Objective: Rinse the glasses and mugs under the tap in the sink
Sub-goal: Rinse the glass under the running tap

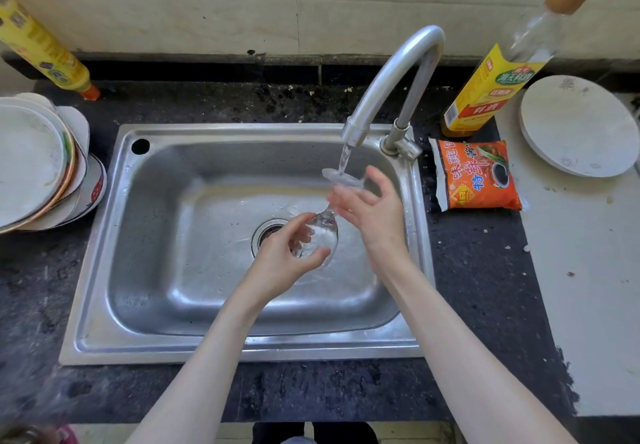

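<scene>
Two hands share one wine glass point(322, 232) over the sink point(145, 235), and it lies tilted, bowl low toward me and foot up under the tap point(391, 90). My left hand point(280, 256) curls round the bowl above the drain point(270, 232), thumb on the near side and fingers wrapped over the far side. My right hand point(367, 208) is up at the foot, fingers fairly straight and rubbing it where the water point(344, 159) lands; I cannot tell whether the thumb pinches the foot. To do this well, I think I should keep the left grip firm but gentle, since wet glass likely slips and the stem looks thin. I should turn the glass slowly so the stream reaches the whole foot, then tip the bowl's mouth up into the flow. Keeping it low and away from the metal spout seems safest.
</scene>
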A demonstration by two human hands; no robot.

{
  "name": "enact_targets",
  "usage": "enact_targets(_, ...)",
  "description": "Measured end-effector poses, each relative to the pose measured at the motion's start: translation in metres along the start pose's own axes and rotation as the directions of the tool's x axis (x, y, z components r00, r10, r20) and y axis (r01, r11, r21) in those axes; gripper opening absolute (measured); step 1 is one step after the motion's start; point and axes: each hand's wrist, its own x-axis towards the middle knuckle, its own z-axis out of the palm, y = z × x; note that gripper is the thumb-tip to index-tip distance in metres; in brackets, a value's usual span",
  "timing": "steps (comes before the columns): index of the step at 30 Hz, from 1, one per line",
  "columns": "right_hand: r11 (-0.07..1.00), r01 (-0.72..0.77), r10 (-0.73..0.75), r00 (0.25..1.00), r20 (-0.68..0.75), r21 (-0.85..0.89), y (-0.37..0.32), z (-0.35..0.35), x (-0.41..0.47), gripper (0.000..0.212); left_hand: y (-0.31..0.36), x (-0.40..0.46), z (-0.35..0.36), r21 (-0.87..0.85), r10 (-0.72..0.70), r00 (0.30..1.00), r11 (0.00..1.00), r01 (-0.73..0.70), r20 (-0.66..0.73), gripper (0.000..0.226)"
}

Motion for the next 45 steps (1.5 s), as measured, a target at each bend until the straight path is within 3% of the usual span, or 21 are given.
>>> enact_targets(4,0.899,0.165,-0.173,0.985,0.017,-0.406,0.006,-0.010,0.004,0.032,0.002,0.000,-0.005,-0.073,-0.057,0.996,0.995,0.062,0.068,0.049)
enact_targets(7,0.870,0.174,-0.199,0.980,-0.007,-0.462,0.007,-0.012,0.008,0.027,0.006,0.001,-0.012,-0.043,-0.068,0.994,0.996,0.072,0.088,0.043)
enact_targets(12,0.898,0.014,-0.080,0.988,-0.132,-0.440,0.014,-0.020,0.012,0.008,0.014,0.004,-0.020,-0.017,-0.058,0.991,0.998,0.057,-0.121,0.049)
enact_targets(18,0.914,-0.297,0.263,0.952,-0.155,-0.275,0.034,-0.028,0.006,0.006,0.040,0.002,-0.012,-0.006,0.050,0.911,0.998,-0.057,-0.410,0.049)
enact_targets(22,0.853,-0.522,0.520,0.852,-0.065,-0.008,0.043,-0.026,0.004,0.005,0.052,0.003,0.003,-0.005,0.192,0.920,0.978,-0.206,-0.340,0.060)
enact_targets(25,0.822,-0.565,0.566,0.825,0.013,0.068,0.043,-0.027,0.006,0.006,0.057,0.011,0.007,-0.051,0.211,0.951,0.972,-0.228,-0.226,0.070)
enact_targets(28,0.834,-0.550,0.548,0.835,0.044,0.048,0.038,-0.030,0.008,0.006,0.057,0.019,0.009,-0.170,0.166,0.970,0.965,-0.197,-0.180,0.071)
enact_targets(33,0.856,-0.505,0.514,0.855,0.070,-0.112,0.028,-0.036,0.007,0.021,0.056,0.020,0.015,-0.150,0.193,0.952,0.961,-0.232,-0.236,0.062)
enact_targets(37,0.874,-0.360,0.374,0.927,-0.022,-0.326,0.017,-0.043,0.013,0.025,0.056,0.022,0.020,-0.173,0.193,0.943,0.954,-0.245,-0.273,0.059)
enact_targets(40,0.784,-0.097,0.000,0.988,-0.158,-0.613,0.006,-0.055,0.027,0.029,0.055,0.024,0.020,-0.137,0.197,0.940,0.961,-0.241,-0.278,0.053)
enact_targets(43,0.600,0.101,-0.390,0.903,-0.180,-0.794,-0.010,-0.065,0.046,0.025,0.051,0.025,0.020,-0.086,0.203,0.944,0.969,-0.232,-0.259,0.054)
enact_targets(45,0.483,0.126,-0.460,0.879,-0.128,-0.866,-0.016,-0.069,0.062,0.035,0.050,0.025,0.021,-0.064,0.206,0.948,0.972,-0.227,-0.245,0.054)
